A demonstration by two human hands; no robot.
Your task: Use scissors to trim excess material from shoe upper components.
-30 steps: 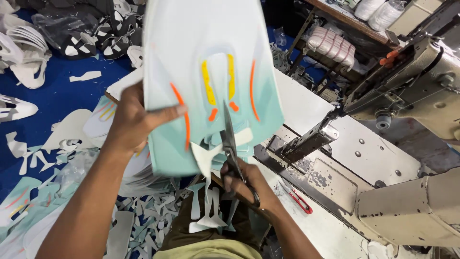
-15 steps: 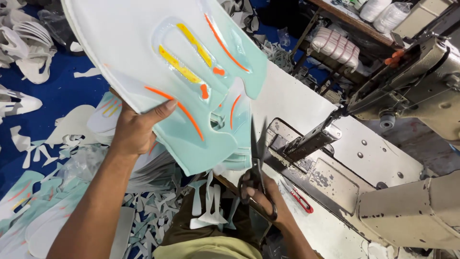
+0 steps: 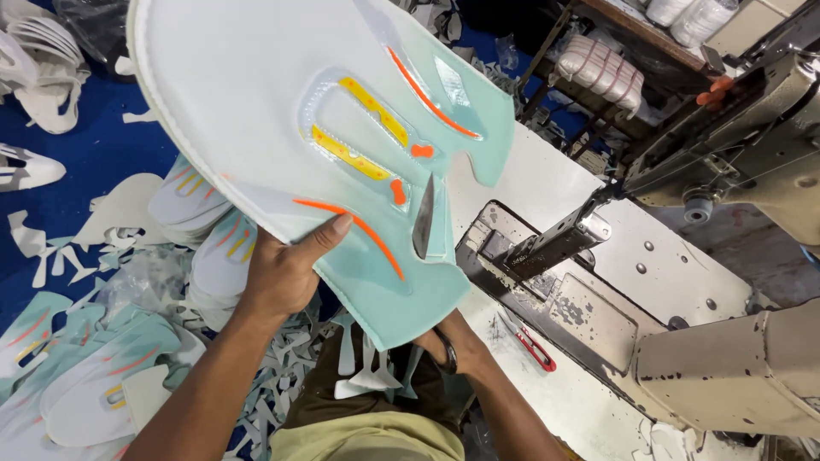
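Holding the pale green and white cut panel (image 3: 282, 111) up over the lap, my left hand (image 3: 286, 273) pinches its near edge, thumb on the printed face beside an orange stripe, fingers hidden behind. My right hand (image 3: 453, 350) sits under the panel's near right corner, closed around the dark handles of the scissors (image 3: 424, 218); only the blade shows, poking up through a slot in the panel just right of the yellow stripes.

Risks I judge from this position:

1. The blade tip lies close to the clear printed area. If I close the blades without seeing the lower one, the cut could run into the orange and yellow trim and spoil the piece.
2. The panel is large, held by one pinch at one edge. It could sag or twist, and the cut line would wander.
3. My left thumb is near the blade's path. A push toward the left could nick it.
4. My right hand is mostly hidden by the panel, so I cannot check its grip on the handles.

The sewing machine (image 3: 683, 282) stands to the right on the white counter (image 3: 547, 183), with a small red clipper (image 3: 530, 341) near its base. Stacked panels (image 3: 201, 222) and offcuts (image 3: 290, 376) lie left and near on the blue floor (image 3: 94, 162).
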